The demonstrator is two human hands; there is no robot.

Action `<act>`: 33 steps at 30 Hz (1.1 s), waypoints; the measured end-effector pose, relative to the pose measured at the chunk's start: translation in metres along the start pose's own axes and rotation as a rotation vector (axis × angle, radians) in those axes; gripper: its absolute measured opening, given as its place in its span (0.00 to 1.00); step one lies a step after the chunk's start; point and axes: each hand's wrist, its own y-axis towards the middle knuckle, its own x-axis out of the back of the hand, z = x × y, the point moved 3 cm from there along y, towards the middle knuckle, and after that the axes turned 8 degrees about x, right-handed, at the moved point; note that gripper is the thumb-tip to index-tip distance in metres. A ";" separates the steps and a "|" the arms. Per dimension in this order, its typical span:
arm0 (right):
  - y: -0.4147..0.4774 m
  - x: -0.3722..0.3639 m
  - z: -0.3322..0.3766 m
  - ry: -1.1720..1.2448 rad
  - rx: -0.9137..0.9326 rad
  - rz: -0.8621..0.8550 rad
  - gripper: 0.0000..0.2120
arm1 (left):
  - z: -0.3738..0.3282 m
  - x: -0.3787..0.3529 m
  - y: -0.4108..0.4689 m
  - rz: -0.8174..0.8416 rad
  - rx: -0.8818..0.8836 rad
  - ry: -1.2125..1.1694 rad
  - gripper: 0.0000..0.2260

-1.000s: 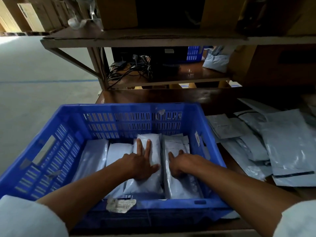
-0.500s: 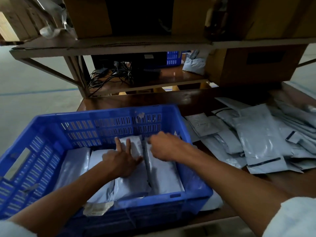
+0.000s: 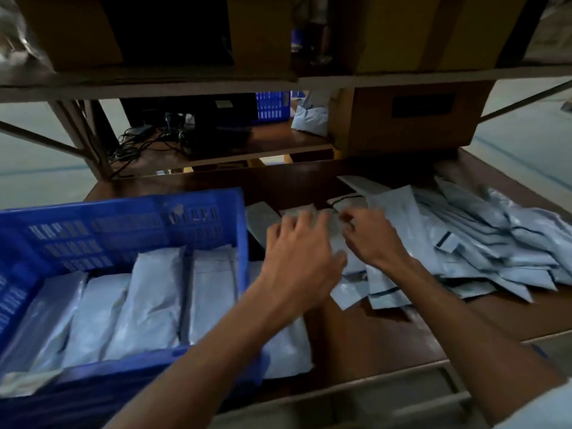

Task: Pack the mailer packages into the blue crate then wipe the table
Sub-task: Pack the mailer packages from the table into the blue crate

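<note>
Near left, four packed mailers (image 3: 148, 301) are lying flat side by side in the blue crate (image 3: 123, 224), long axes running near-to-far, likely so the row fills evenly. Just right, over the table (image 3: 387, 335), both hands are working one mailer (image 3: 336, 243). Left hand (image 3: 303, 252) is spreading straight fingers over it. Right hand (image 3: 371, 239) is curling at its edge, grip too blurred to call. Beyond, the loose pile (image 3: 495, 249) is lying fanned and overlapping, long axes slanting.
</note>
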 end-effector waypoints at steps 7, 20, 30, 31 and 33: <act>-0.026 -0.028 -0.091 -0.469 -0.054 0.286 0.30 | 0.013 -0.139 -0.006 0.237 0.427 0.200 0.30; -0.068 -0.047 -0.096 -0.353 0.066 0.269 0.38 | 0.048 -0.188 -0.022 0.188 0.503 0.078 0.37; -0.075 -0.066 -0.114 -0.438 -0.006 0.262 0.42 | 0.051 -0.182 -0.038 0.195 0.607 0.112 0.40; -0.075 -0.065 -0.111 -0.441 -0.006 0.269 0.43 | 0.052 -0.181 -0.040 0.195 0.606 0.114 0.41; -0.074 -0.062 -0.108 -0.442 -0.024 0.284 0.44 | 0.054 -0.180 -0.041 0.191 0.597 0.111 0.41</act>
